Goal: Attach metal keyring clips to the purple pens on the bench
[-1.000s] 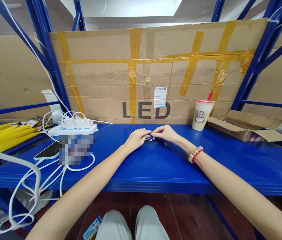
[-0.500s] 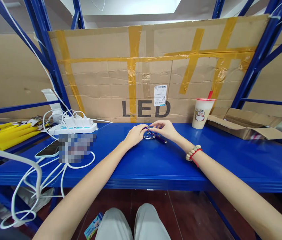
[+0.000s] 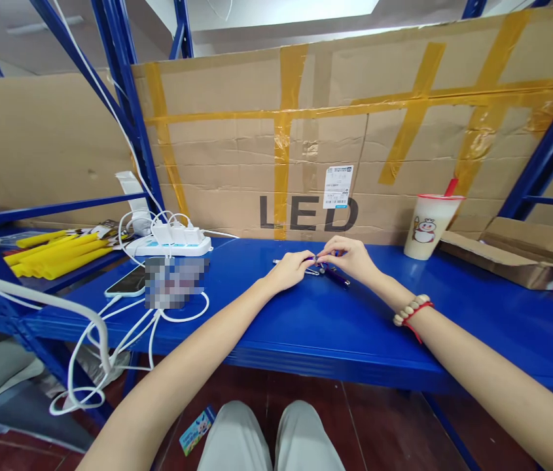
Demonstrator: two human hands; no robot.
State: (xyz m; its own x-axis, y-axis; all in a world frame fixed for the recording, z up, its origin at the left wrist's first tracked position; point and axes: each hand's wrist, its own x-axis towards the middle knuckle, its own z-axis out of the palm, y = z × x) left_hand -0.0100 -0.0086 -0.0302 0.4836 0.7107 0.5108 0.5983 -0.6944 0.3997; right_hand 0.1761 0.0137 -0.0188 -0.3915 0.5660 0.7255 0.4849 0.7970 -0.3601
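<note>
My left hand (image 3: 290,271) is closed in a pinch on a small purple piece (image 3: 310,258) above the blue tabletop. Facing it, my right hand (image 3: 349,257) pinches a small silver metal ring (image 3: 317,260) at the same spot, so the fingertips nearly meet. A dark purple pen-like cylinder (image 3: 336,277) lies just under the right hand. Beside it, a silver carabiner-like clip (image 3: 311,271) rests by the left fingers. Past the left knuckles shows the end of a thin silvery piece (image 3: 276,261). The fingers cover part of how these small pieces join.
Left on the blue tabletop (image 3: 276,327) are a white power strip (image 3: 173,246), a phone (image 3: 127,281), a blurred-out patch and looping white cables (image 3: 151,333). A drink cup (image 3: 430,226) and an open cardboard box (image 3: 516,258) stand right. Taped cardboard (image 3: 237,163) backs the table.
The view has turned left, so the scene sits further right. Both hands still work at the small pieces; the silvery end beyond my left hand now shows.
</note>
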